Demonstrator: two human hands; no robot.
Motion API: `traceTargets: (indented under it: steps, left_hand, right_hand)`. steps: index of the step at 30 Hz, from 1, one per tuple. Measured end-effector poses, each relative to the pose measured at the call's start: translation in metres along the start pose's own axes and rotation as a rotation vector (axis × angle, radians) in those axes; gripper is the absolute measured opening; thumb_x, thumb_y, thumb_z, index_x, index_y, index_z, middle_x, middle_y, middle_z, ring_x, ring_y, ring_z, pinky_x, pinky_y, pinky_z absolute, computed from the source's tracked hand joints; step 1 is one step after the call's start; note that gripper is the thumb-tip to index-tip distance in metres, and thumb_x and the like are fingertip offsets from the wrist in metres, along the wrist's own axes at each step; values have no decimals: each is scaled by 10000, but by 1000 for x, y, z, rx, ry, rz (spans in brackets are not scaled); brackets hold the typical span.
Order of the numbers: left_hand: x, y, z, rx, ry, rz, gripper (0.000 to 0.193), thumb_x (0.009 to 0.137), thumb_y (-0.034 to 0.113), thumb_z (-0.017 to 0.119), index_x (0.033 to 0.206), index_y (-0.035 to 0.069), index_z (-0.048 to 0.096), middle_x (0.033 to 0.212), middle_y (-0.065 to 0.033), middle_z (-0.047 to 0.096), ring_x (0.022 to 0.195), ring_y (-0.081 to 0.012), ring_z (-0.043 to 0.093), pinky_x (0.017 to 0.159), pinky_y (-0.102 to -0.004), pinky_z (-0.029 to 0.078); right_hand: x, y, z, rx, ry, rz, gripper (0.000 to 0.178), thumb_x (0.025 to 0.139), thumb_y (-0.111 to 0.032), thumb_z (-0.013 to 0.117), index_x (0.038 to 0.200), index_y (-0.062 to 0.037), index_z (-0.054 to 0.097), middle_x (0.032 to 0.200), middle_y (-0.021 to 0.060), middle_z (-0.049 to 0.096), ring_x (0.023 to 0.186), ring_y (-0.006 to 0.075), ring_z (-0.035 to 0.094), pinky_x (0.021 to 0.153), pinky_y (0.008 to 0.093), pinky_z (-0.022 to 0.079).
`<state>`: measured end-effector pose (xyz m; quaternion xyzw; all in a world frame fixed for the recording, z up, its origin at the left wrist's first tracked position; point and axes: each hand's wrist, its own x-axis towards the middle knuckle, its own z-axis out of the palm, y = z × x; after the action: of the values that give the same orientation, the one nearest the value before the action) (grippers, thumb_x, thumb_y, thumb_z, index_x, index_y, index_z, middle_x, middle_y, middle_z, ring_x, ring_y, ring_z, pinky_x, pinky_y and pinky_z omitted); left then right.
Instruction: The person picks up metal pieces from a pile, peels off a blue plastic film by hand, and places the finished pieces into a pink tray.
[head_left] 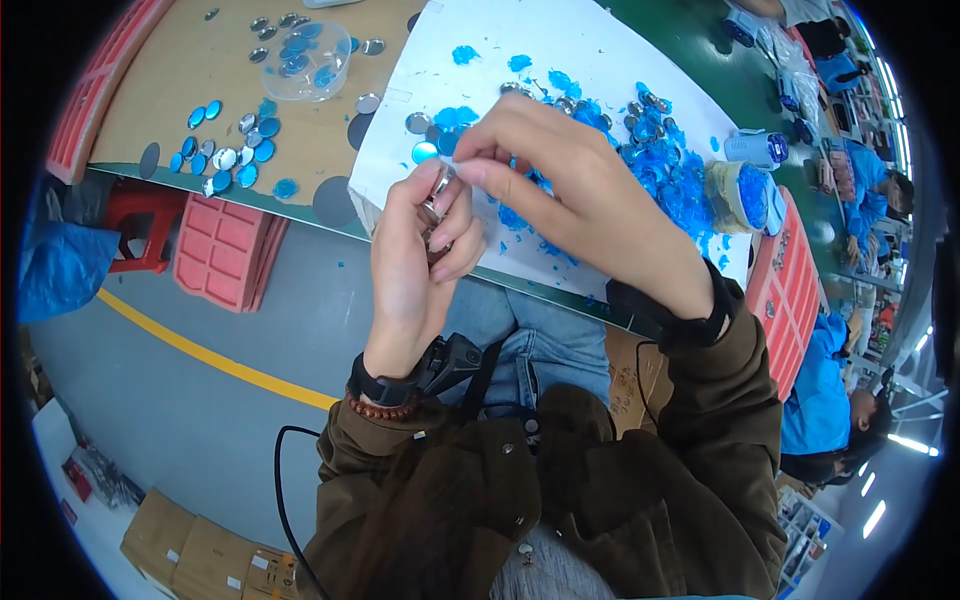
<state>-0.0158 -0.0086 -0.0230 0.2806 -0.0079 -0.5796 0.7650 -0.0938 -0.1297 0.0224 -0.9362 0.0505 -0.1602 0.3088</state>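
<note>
- Grip of the left hand (408,250): fingers curled closed around a short stack of small round silver metal discs (438,195), raised above the near left corner of the white sheet (545,30).
- Right hand (560,170): thumb and forefinger pinched together at the top of that stack, seemingly on a thin pale translucent scrap (449,164); the fingertips hide most of it.
- Holding the discs upright in the left palm probably leaves the top one bare to the right fingertips.
- Crumpled bright-blue film scraps (660,175) heap up on the right part of the white sheet, with silver discs among them. The pale sheet likely catches the scraps and makes them easy to see.
- Round blue-faced discs (264,150) lie loose to the left of the white sheet; beyond them, also left of it, a clear plastic tub (343,80) holds more, perhaps to stop them rolling off.
- At the sheet's right edge lies a cream-walled round tub (722,195) with blue film inside.
- Beneath the sheet is a brown-topped desk (200,60) with a green edge.
- Pink plastic trays (215,250) and a red stool (150,225) stand left of the sheet, over a grey floor (230,330) with a yellow line (220,350).
- Well beyond the sheet's right side, co-workers in blue (820,385) sit under bright strip lights (914,444).
</note>
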Motion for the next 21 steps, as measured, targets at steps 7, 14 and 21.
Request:
traceTargets:
  steps: [7, 14, 21]
  left_hand:
    - [-1, 1, 2, 58, -29, -9, 273, 872, 248, 316, 647, 95, 308, 500, 28, 265, 374, -55, 199, 366, -203, 156]
    - [-5, 2, 5, 179, -11, 19, 253, 876, 226, 321, 661, 93, 317, 514, 34, 256, 399, -45, 200, 376, -199, 154]
    - [-6, 4, 6, 275, -8, 25, 253, 886, 241, 315, 678, 98, 323, 515, 42, 236, 401, -46, 191, 386, -204, 143]
  right_hand:
    - [-3, -7, -2, 130, 34, 50, 106, 751, -54, 565, 829, 4, 523, 763, 68, 501, 667, 159, 483, 604, 248, 387]
    - [-3, -14, -4, 320, -30, 276, 105, 756, -71, 574, 809, 2, 521, 763, 27, 499, 677, 106, 464, 628, 236, 388]
    - [-2, -15, -7, 371, -91, 330, 109, 752, -82, 583, 799, -6, 519, 763, 13, 495, 695, 94, 453, 645, 228, 381]
